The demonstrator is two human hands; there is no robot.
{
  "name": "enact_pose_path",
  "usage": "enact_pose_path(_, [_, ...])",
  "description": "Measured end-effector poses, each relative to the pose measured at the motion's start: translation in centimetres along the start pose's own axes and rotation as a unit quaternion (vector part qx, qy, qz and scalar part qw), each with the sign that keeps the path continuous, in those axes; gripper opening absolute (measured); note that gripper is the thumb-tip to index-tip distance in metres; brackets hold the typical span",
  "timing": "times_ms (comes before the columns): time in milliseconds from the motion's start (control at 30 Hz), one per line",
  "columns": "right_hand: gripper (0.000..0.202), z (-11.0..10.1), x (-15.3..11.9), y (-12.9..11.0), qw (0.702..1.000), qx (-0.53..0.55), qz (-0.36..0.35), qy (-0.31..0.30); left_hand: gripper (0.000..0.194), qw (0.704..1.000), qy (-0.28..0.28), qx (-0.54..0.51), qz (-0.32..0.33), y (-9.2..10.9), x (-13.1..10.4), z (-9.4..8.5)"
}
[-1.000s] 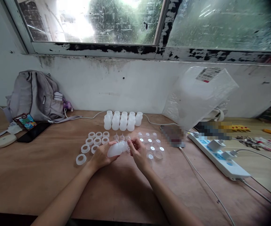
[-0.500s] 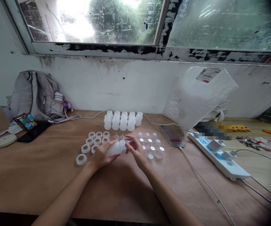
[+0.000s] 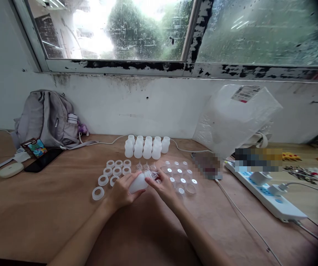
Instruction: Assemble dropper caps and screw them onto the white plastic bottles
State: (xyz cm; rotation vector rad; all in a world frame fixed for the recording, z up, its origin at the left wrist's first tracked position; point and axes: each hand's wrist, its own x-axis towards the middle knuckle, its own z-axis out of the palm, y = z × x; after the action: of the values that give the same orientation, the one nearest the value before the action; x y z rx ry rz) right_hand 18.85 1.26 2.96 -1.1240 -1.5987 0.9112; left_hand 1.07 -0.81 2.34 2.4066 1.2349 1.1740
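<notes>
A white frosted bottle (image 3: 139, 183) lies tilted in my left hand (image 3: 123, 190), its neck pointing right. My right hand (image 3: 163, 184) has its fingers at the neck, pinching a clear nipple-shaped piece (image 3: 154, 175) there. Behind the hands stand a few clear nipple-shaped pieces (image 3: 139, 166). White rings (image 3: 107, 171) lie in rows to the left. On the right are several clear caps (image 3: 179, 171). Farther back, white bottles (image 3: 147, 147) stand grouped together.
At the back left are a grey backpack (image 3: 47, 118), a black phone (image 3: 43, 160) and a round cream object (image 3: 11, 170). A plastic bag (image 3: 231, 118) leans on the wall. A power strip (image 3: 269, 195) and cables lie on the right of the wooden table (image 3: 51, 214).
The view has tilted up slightly, so the scene sits lower. My right fingers have shifted around the bottle's neck, with the thumb now against it. The bottle stays in my left hand.
</notes>
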Motion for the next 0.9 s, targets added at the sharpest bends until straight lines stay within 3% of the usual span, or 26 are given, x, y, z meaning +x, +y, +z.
enact_pose_path(233, [0.037,-0.7,0.5,0.1,0.973,0.204,0.046,-0.093,0.049,0.994,0.026,0.099,0.021,-0.5,0.1,0.3])
enact_pose_path(433, [0.029,-0.7,0.6,-0.2,0.975,0.194,0.063,-0.09,0.05,0.986,0.129,0.066,-0.077,-1.3,0.5,-0.1])
enact_pose_path(500, [0.041,-0.3,0.4,-0.5,0.964,0.242,0.052,-0.094,0.049,0.99,0.108,0.013,-0.087,-1.0,0.5,-0.4])
enact_pose_path(567, [0.048,-0.1,0.2,-1.0,0.949,0.289,0.045,-0.117,0.049,0.993,0.049,-0.061,-0.094,-0.1,0.5,-0.4])
enact_pose_path(667, [0.037,-0.1,-0.1,-1.4,0.938,0.31,0.05,-0.145,0.046,0.977,-0.014,-0.174,-0.122,1.4,0.4,0.0])
enact_pose_path(767, [0.027,0.0,-0.1,-1.2,0.955,0.274,0.053,-0.103,0.046,0.966,-0.029,-0.214,-0.142,2.1,0.3,0.8])
enact_pose_path(900, [0.025,0.6,0.2,0.2,0.986,0.161,0.048,-0.012,0.05,0.991,0.019,-0.084,-0.101,1.6,-0.3,2.1])
